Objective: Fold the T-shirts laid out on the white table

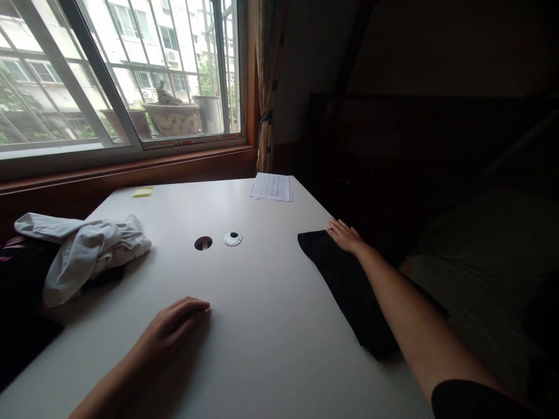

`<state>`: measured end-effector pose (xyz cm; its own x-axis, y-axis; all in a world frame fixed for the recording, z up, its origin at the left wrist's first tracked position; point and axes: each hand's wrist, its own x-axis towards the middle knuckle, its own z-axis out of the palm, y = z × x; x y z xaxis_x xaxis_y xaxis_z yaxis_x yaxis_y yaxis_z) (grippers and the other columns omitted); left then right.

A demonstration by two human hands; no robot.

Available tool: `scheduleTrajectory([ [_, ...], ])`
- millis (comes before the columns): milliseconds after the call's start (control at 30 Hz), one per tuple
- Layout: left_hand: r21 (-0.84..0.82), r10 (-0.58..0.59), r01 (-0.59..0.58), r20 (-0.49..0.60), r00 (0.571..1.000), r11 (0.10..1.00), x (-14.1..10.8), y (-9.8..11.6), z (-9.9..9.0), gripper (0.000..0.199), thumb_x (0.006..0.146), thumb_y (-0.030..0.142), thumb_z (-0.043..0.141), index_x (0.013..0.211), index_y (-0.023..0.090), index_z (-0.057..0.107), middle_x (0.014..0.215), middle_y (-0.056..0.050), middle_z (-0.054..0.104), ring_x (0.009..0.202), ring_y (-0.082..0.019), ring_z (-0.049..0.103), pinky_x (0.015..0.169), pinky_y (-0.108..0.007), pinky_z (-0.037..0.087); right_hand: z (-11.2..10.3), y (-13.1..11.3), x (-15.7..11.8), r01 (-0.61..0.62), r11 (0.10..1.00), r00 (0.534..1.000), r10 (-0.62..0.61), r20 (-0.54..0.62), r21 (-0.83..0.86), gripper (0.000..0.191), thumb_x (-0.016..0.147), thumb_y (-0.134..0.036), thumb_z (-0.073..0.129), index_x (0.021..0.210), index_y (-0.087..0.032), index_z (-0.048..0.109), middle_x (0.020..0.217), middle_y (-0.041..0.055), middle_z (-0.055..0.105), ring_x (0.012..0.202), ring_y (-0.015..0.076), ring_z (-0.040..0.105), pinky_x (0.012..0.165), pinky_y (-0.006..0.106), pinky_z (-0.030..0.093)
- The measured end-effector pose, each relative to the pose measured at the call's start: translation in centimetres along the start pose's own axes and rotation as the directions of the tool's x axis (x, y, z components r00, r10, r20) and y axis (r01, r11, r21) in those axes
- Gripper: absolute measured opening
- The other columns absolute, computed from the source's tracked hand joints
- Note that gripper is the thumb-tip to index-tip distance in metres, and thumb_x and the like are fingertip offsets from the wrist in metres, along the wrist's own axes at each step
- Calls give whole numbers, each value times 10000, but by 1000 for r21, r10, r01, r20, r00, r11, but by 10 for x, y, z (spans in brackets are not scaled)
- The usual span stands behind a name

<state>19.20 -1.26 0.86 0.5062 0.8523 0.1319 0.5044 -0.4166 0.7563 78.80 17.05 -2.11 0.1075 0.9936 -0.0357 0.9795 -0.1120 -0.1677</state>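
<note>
A long, folded black garment (349, 285) lies along the right side of the white table (257, 337). My right hand (344, 235) rests flat on its far right corner, fingers spread a little, with the forearm stretched over its right edge. Its exact kind cannot be made out. Nearer to me on the left, my left hand (181, 320) is low over the bare tabletop, loosely curved and holding nothing. Beyond that hand, at the left edge of the table, a crumpled white garment (94, 250) is heaped with dark clothing (21, 291).
A round cable hole (203, 243) and its white ring cover (233, 238) are mid-table. Printed papers (271, 187) and a yellow note pad (142, 191) lie near the far edge. Behind stand a barred window (174, 75) and a tied curtain (265, 87). The right side is very dark.
</note>
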Motion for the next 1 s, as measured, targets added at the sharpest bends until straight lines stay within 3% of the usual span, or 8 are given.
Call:
scheduleTrajectory([
  [267, 5, -5, 5, 8, 1000, 1000, -1, 0, -1, 254, 1019, 321, 490, 1180, 281, 682, 1170, -45, 726, 1066, -203, 696, 926, -278, 548, 0, -6, 0, -44, 999, 989, 43, -144, -2, 655, 1035, -534, 168, 1539, -205, 425, 1643, 72, 343, 1535, 262, 245, 1239, 563, 184],
  [467, -2, 2, -2, 5, 1000, 1000, 0, 2, -1, 258, 1014, 318, 492, 1183, 283, 685, 1170, -47, 730, 1063, -205, 701, 918, -281, 557, 1, -25, -24, -5, 1000, 969, 6, -247, 5, 668, 1038, -491, 190, 1547, -113, 397, 1655, 116, 304, 1544, 239, 221, 1259, 482, 181],
  [600, 7, 16, -16, -10, 1000, 1000, 1, 1, 0, 256, 1011, 326, 496, 1164, 278, 695, 1155, -49, 737, 1048, -206, 708, 910, -278, 562, 7, -52, -65, 107, 993, 978, -95, -185, 59, 732, 1023, -600, 215, 1591, -149, 321, 1680, 121, 219, 1554, 262, 182, 1249, 519, 204],
  [767, 17, 18, -18, 2, 1000, 1000, 0, -1, 0, 262, 1014, 330, 494, 1180, 280, 689, 1165, -52, 734, 1059, -204, 705, 921, -277, 559, 5, -81, -116, 273, 960, 962, -270, -42, 66, 747, 1025, -645, 163, 1633, -214, 205, 1696, 58, 147, 1562, 239, 127, 1269, 509, 132],
  [1000, 21, 21, -21, -2, 1000, 1000, 0, 0, 0, 259, 1009, 339, 502, 1165, 275, 698, 1162, -55, 735, 1050, -206, 707, 903, -271, 565, -5, -89, -126, 315, 947, 948, -317, 20, 55, 741, 1024, -655, 141, 1639, -243, 171, 1699, 32, 134, 1567, 226, 82, 1276, 489, 68],
])
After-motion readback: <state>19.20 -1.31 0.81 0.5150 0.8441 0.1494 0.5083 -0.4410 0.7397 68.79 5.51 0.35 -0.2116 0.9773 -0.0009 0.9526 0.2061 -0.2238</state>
